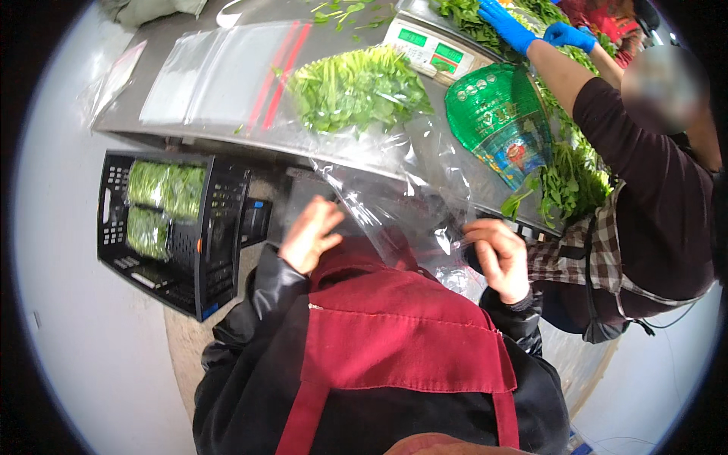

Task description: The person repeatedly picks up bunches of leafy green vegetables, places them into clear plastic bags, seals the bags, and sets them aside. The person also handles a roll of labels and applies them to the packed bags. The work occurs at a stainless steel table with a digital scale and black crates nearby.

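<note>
A large clear plastic bag [364,165] holds a flat bundle of leafy greens [364,88] at its far end, which rests on the metal table. The bag's loose near part hangs over the table edge toward my red apron. My right hand [500,256] pinches the edge of this loose plastic between thumb and fingers. On the other side, my left hand [313,233] is raised with fingers apart, near the bag's left edge and holding nothing. Left of the greens lie flat clear bags [222,79] with red strips along one side.
A black plastic crate [207,227] with bagged greens [166,187] stands at the lower left. A digital scale [426,48] and a green printed sack [500,114] are on the table [244,139]. At right, a co-worker in blue gloves [512,25] handles loose greens [574,182].
</note>
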`<act>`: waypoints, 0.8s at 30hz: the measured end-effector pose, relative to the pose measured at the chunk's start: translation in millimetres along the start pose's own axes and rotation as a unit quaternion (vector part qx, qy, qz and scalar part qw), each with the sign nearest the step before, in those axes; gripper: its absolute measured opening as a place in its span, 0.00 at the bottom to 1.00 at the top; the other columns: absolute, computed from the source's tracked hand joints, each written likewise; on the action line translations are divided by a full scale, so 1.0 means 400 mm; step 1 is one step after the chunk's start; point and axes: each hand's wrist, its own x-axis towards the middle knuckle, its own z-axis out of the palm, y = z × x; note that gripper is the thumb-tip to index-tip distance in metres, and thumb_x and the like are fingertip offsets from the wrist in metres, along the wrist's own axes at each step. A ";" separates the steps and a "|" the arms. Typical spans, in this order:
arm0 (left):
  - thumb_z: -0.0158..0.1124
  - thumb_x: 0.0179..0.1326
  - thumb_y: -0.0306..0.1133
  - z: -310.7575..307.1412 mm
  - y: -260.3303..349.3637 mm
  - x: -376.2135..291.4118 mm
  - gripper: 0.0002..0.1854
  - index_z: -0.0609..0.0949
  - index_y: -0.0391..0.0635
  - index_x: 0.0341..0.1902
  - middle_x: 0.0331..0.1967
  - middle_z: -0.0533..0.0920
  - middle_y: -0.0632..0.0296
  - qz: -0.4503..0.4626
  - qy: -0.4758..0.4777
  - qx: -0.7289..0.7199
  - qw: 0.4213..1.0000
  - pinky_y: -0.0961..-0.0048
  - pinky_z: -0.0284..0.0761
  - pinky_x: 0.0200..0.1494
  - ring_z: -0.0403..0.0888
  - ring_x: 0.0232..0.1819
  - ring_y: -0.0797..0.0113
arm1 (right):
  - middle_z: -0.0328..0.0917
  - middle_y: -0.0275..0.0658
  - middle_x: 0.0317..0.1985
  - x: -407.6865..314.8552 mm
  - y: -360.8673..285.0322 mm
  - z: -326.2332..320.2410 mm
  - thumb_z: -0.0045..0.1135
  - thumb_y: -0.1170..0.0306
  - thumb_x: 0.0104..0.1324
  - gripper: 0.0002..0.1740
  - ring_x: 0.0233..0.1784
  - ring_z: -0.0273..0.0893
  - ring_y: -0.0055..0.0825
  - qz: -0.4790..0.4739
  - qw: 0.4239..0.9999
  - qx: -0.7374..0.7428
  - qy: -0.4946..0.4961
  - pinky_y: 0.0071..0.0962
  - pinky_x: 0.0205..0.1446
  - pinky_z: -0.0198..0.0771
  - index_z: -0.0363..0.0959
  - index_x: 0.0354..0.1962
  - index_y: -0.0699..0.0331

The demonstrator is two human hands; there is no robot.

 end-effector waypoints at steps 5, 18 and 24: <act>0.60 0.68 0.39 0.095 -0.148 0.014 0.32 0.61 0.49 0.73 0.64 0.73 0.59 -0.024 -0.227 0.152 0.962 0.68 0.71 0.58 0.73 0.59 0.69 | 0.82 0.44 0.40 -0.031 -0.013 0.140 0.53 0.74 0.67 0.08 0.44 0.80 0.39 -0.044 0.983 0.078 -0.160 0.33 0.51 0.73 0.78 0.38 0.70; 0.53 0.72 0.38 -0.042 -0.279 -0.069 0.17 0.81 0.34 0.48 0.42 0.83 0.64 0.020 -0.146 0.213 0.966 0.77 0.73 0.49 0.78 0.44 0.75 | 0.78 0.45 0.33 -0.076 0.019 0.295 0.59 0.78 0.62 0.06 0.37 0.78 0.41 -0.053 0.996 0.005 -0.077 0.32 0.42 0.74 0.78 0.38 0.67; 0.49 0.74 0.40 -0.077 -0.303 -0.098 0.19 0.80 0.35 0.49 0.40 0.83 0.63 -0.006 -0.138 0.062 0.988 0.75 0.74 0.47 0.79 0.41 0.74 | 0.78 0.44 0.30 -0.056 0.025 0.378 0.58 0.67 0.63 0.07 0.35 0.78 0.46 -0.077 0.977 0.006 -0.196 0.40 0.38 0.74 0.78 0.36 0.61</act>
